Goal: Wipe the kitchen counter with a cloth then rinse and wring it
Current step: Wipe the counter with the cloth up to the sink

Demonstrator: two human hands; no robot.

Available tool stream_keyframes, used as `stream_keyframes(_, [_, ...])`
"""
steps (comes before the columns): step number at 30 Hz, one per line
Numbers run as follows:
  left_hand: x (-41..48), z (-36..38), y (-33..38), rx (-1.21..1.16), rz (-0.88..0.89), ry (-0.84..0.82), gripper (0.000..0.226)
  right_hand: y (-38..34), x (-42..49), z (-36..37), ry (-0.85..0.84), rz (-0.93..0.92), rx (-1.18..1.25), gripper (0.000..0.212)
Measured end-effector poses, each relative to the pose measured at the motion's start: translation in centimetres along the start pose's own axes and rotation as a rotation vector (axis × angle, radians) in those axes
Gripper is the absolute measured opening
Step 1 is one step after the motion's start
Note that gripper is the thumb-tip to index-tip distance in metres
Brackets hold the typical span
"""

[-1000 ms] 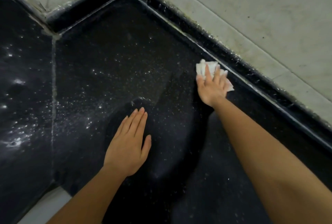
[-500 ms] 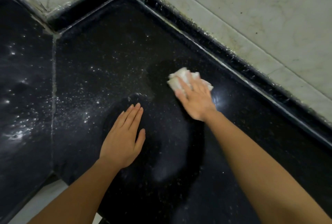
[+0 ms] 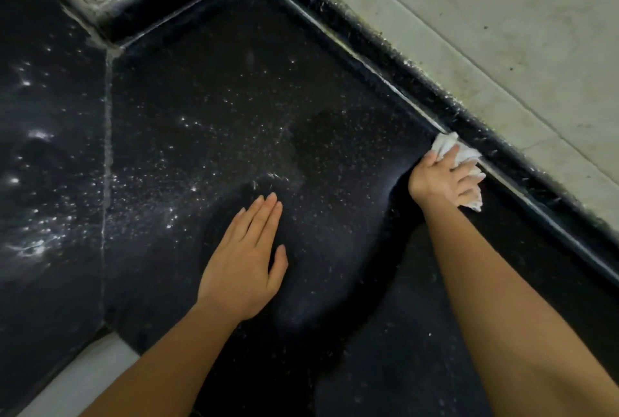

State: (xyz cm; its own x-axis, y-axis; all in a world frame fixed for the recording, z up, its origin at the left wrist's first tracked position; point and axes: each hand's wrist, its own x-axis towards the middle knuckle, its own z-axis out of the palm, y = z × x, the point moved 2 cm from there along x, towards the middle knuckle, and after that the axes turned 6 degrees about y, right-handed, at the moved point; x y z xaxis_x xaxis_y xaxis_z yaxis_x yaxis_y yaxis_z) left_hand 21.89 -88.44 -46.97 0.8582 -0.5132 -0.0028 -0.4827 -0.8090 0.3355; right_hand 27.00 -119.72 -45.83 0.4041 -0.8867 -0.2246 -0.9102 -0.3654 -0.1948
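black stone desk (image 3: 335,98) bears the left hand (image 3: 248,259), flat with straight fingers; the right hand (image 3: 442,179), fingers spread, presses the white cloth (image 3: 445,147) against the back ledge (image 3: 375,55). grit may get packed into that seam, white specks (image 3: 150,182) beyond the left hand missed.

We count 2 hands: 1 left hand (image 3: 243,262), 1 right hand (image 3: 438,179), plus 2 bare forearms (image 3: 502,299). 1 cloth (image 3: 449,145), white, bunched. 1 table (image 3: 234,81), black speckled stone, made of 2 slabs w/ 1 pale seam (image 3: 107,148) between them. 1 black upstand (image 3: 418,88) along the back. 2 pale wall faces (image 3: 485,31), meeting at 1 corner. White specks on the table: too many for us to count.
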Motion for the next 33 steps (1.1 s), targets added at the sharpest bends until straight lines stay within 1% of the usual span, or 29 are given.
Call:
stream_keyframes(8, [0.1,0.1,-0.1,0.008,-0.012,-0.005,0.061,-10.8,-1.5,2.9,-0.072,-0.313,-0.021,0.056])
stream_keyframes(15, [0.1,0.2,-0.1,-0.010,-0.008,0.011,0.062,-16.1,-1.8,3.7,-0.210,-0.653,-0.161,0.059])
stream_keyframes(20, [0.0,0.2,-0.2,-0.019,-0.020,0.019,0.062,-15.5,-4.5,4.0,-0.241,-0.933,-0.219,0.057])
stream_keyframes(25, [0.0,0.1,-0.1,-0.031,-0.010,0.037,0.062,-12.4,-7.8,3.9,-0.312,-1.126,-0.273,0.056])
stream_keyframes(27, [0.0,0.0,-0.1,-0.059,-0.010,0.045,0.062,-10.7,-9.2,3.7,-0.327,-1.160,-0.264,0.055])
stream_keyframes(30, [0.0,-0.1,-0.1,-0.127,0.003,0.050,0.058,-8.2,-11.7,3.7,-0.339,-1.158,-0.272,0.053])
stream_keyframes(33, [-0.2,-0.4,-0.5,-0.326,0.008,0.093,0.045,-6.2,-14.1,3.4,-0.366,-1.132,-0.260,0.052])
